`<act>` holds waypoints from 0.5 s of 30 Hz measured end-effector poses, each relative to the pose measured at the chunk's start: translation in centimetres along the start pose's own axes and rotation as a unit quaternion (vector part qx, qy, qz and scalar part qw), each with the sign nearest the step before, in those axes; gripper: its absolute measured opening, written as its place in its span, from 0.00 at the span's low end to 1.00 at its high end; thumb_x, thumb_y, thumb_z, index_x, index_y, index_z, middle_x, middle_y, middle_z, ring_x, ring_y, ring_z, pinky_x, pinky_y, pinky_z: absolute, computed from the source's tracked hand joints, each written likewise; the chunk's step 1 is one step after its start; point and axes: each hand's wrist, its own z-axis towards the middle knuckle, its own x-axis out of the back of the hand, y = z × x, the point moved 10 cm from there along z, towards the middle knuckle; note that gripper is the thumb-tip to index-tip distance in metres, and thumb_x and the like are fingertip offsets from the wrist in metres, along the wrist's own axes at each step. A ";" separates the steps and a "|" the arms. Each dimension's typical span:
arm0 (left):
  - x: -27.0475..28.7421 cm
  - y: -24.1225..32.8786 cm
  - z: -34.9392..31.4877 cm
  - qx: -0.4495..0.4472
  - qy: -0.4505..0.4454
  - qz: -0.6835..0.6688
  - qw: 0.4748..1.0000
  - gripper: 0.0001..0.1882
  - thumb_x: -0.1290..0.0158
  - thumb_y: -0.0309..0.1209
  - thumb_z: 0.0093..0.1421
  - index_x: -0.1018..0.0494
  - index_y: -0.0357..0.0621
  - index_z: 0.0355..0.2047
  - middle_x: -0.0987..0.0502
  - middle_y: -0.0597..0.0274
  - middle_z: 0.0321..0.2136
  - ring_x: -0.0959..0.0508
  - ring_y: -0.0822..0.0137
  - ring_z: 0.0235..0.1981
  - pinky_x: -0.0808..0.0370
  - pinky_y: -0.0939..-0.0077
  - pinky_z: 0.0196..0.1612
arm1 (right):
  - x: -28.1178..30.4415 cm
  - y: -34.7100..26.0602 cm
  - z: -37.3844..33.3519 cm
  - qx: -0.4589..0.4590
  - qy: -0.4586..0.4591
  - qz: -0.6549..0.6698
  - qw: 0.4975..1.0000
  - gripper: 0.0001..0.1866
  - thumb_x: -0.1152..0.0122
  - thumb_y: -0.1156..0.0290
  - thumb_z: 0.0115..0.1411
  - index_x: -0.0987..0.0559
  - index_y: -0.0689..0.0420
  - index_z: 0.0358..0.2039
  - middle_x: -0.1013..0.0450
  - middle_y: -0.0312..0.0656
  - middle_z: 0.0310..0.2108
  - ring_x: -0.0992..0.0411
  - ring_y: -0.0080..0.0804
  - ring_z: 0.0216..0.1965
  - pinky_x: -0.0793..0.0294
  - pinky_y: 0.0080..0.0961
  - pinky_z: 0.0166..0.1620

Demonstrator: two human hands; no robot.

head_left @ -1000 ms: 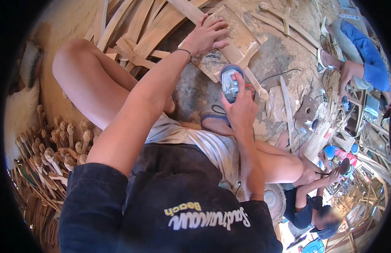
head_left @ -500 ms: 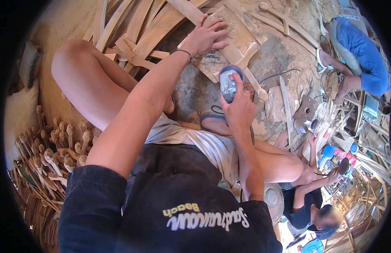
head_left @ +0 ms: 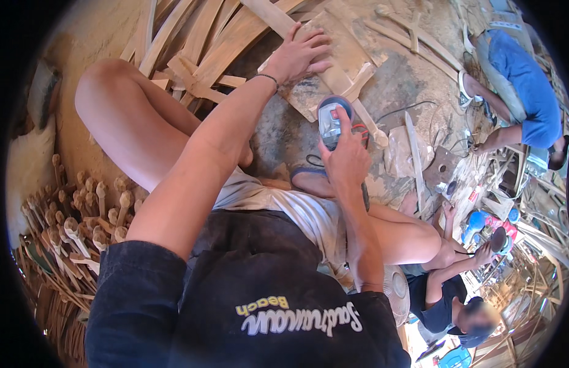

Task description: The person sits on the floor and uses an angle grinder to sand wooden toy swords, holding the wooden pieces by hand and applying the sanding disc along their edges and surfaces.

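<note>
My left hand [head_left: 299, 56] lies spread over a long pale wooden piece shaped like a sword [head_left: 341, 80], with a short crosspiece and a knobbed end. This piece rests on a flat, dusty wooden board [head_left: 352, 40] on the ground. In my right hand [head_left: 350, 156] is a grey power sander [head_left: 330, 126] with a round disc at its far edge. My index finger reaches along the top of its body. The disc is just beside the wooden piece, near the crosspiece; I cannot tell whether they touch.
Curved wooden parts [head_left: 204, 49] are piled at far left, and knob-ended sticks [head_left: 82, 208] at near left. A dark cord [head_left: 407, 107] crosses the ground at right. A co-worker in blue [head_left: 523, 86] sits far right; another person [head_left: 441, 288] holds a disc tool.
My right hand and the sander have shifted very slightly left. My left hand stays on the wood. The co-worker in blue has moved an arm and leaned a little.
</note>
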 end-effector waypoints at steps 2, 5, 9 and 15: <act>-0.1 0.0 -0.1 0.000 0.000 -0.014 1.000 0.28 0.44 0.60 0.75 0.21 0.61 0.65 0.25 0.72 0.74 0.36 0.66 0.81 0.54 0.35 0.84 | -0.2 0.6 -0.1 0.011 0.016 0.022 1.000 0.53 0.17 0.55 0.60 0.39 0.25 0.81 0.21 0.56 0.46 0.15 0.61 0.42 0.16 0.56 0.44; -0.2 -0.3 0.0 0.005 -0.021 -0.008 1.000 0.28 0.45 0.60 0.75 0.21 0.61 0.66 0.26 0.71 0.74 0.37 0.66 0.81 0.54 0.35 0.84 | 0.6 1.4 0.1 0.010 0.053 0.046 0.998 0.52 0.18 0.54 0.60 0.37 0.27 0.81 0.21 0.56 0.45 0.15 0.61 0.42 0.16 0.57 0.44; 0.0 0.1 0.0 0.005 -0.014 -0.009 1.000 0.29 0.45 0.60 0.75 0.22 0.60 0.66 0.27 0.70 0.75 0.38 0.66 0.81 0.54 0.35 0.84 | 1.4 2.4 0.2 -0.007 0.074 0.054 0.996 0.50 0.19 0.52 0.60 0.34 0.29 0.80 0.20 0.55 0.41 0.16 0.60 0.42 0.17 0.57 0.43; -0.2 -0.1 0.2 0.009 -0.007 -0.010 1.000 0.28 0.45 0.61 0.75 0.22 0.61 0.65 0.28 0.69 0.75 0.38 0.66 0.81 0.55 0.35 0.84 | 1.3 1.9 0.4 0.004 0.067 0.041 0.997 0.49 0.19 0.51 0.60 0.34 0.30 0.80 0.19 0.56 0.41 0.16 0.59 0.41 0.18 0.56 0.41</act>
